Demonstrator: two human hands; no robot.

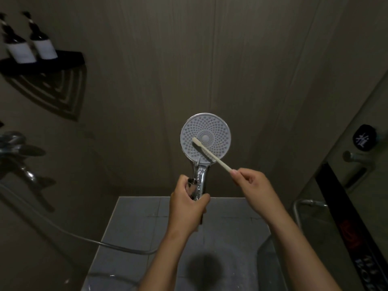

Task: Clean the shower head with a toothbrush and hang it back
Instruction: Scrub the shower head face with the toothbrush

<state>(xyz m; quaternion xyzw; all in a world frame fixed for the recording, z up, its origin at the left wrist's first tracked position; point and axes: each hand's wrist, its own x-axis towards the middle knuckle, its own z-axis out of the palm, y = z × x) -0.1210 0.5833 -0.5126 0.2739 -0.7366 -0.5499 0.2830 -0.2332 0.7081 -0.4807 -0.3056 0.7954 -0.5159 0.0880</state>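
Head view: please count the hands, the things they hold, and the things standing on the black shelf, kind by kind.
Hands: 2, left and right
Shower head: 1, in the left hand
Toothbrush: 1, in the right hand
Bottles: 2, on the shelf
Total: 6

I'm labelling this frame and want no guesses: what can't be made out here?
Head view:
- Bristles of the toothbrush: turned toward the shower head, hidden by the brush's own back.
- Handle end of the toothbrush: inside the right hand.
- Where the hose joins the shower head: covered by the left hand.
- Labels on the bottles: blurred, unreadable.
- The tap: blurred, cut by the left edge.
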